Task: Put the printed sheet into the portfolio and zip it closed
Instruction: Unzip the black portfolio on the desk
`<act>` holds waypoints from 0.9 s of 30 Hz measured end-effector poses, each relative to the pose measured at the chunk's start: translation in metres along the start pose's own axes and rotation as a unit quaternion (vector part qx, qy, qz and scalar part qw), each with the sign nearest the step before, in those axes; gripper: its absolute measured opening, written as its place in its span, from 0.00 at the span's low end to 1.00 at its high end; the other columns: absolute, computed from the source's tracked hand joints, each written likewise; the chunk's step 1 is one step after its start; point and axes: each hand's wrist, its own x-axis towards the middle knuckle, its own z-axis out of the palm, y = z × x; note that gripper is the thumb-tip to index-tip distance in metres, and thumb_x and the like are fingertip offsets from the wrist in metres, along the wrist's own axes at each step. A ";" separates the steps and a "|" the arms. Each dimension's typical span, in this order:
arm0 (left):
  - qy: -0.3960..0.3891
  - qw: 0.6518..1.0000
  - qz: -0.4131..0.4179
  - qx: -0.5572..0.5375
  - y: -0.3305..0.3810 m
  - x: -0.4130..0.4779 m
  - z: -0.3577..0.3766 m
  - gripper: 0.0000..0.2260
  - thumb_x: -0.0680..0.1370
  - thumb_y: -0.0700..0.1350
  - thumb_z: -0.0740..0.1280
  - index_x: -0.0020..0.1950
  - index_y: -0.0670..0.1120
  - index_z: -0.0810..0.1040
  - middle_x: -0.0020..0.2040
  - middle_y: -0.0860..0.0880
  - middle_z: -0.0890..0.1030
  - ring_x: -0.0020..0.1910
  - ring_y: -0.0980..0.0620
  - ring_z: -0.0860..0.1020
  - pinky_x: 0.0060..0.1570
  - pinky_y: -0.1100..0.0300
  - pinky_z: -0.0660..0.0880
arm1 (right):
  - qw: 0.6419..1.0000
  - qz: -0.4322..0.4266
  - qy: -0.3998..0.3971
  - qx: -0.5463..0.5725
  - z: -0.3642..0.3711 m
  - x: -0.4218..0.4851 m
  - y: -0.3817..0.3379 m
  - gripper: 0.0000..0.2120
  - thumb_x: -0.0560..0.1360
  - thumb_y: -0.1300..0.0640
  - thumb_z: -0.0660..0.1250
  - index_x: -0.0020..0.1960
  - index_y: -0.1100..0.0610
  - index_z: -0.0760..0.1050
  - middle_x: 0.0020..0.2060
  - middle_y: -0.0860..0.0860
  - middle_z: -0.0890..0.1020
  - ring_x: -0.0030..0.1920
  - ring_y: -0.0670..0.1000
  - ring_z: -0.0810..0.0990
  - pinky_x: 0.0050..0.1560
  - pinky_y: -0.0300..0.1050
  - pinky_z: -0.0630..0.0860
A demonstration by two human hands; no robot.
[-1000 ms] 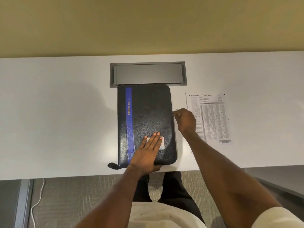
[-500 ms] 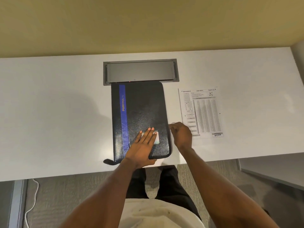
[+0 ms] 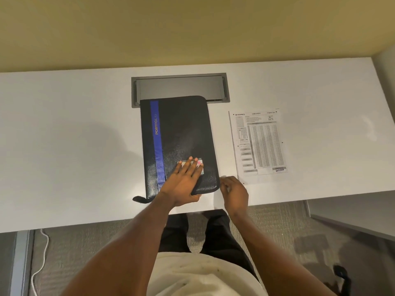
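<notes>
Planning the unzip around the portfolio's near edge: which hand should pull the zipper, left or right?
Right, probably. The right hand is pinched at the portfolio's near right corner, while the left hand lies flat on its cover.

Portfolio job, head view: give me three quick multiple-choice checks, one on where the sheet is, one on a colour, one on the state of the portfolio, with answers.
1. Where is the printed sheet?
A. On the desk, right of the portfolio
B. Inside the portfolio
C. Under the left hand

2. What colour is the stripe on the portfolio?
A. Red
B. Blue
C. Green

3. How is the portfolio now?
A. Lying with its cover down
B. Spread open
C. Standing upright

Answers:
1 A, the sheet lies flat and apart from the portfolio.
2 B, a blue band carries the lettering.
3 A, the left hand presses flat on its cover, while the right hand sits at its near right corner.
</notes>
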 end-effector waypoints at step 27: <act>-0.026 0.995 0.093 0.016 -0.002 -0.006 -0.033 0.41 0.80 0.61 0.62 0.84 0.47 0.45 0.84 0.41 0.50 0.81 0.31 0.50 0.76 0.35 0.60 | 0.991 -0.118 -0.066 -0.023 0.108 -0.078 -0.077 0.01 0.73 0.57 0.74 0.43 0.54 0.84 0.38 0.49 0.86 0.38 0.50 0.83 0.40 0.47 0.82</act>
